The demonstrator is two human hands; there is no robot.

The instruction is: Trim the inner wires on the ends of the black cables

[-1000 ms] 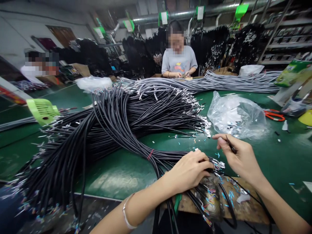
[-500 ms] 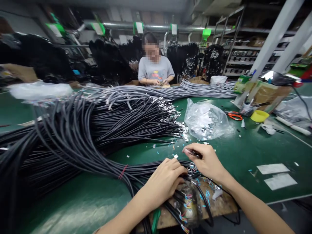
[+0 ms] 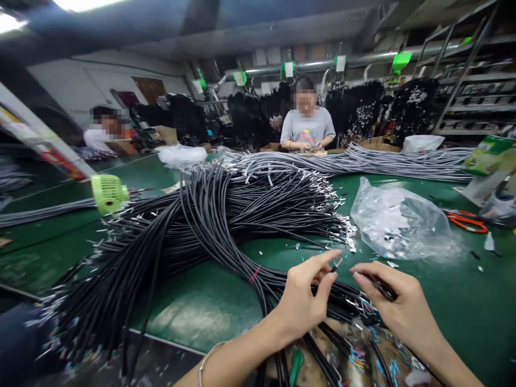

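My left hand (image 3: 305,293) pinches the stripped end of a black cable (image 3: 335,265) between thumb and fingers, above a tied bundle of black cables (image 3: 242,263). To its right, my right hand (image 3: 403,301) is closed around a dark, slim tool (image 3: 386,290) whose kind I cannot make out; most of it is hidden in the palm. A small gap separates its fingertips from the cable end. Below both hands lies a worn board (image 3: 322,338) strewn with blue wire scraps and cable ends showing coloured wires. A green handle (image 3: 296,365) sticks out at its left.
A large pile of black cables (image 3: 201,215) covers the left of the green table (image 3: 197,317). Grey cables (image 3: 363,161) lie behind. A clear plastic bag (image 3: 403,220) and orange-handled scissors (image 3: 467,220) sit to the right. A green fan (image 3: 108,193) stands left. A co-worker (image 3: 308,126) sits opposite.
My view has swung left, bringing the fan and a second person into sight. My left hand has lifted off the bundle with a cable end between its fingers. The right hand still holds the dark tool.
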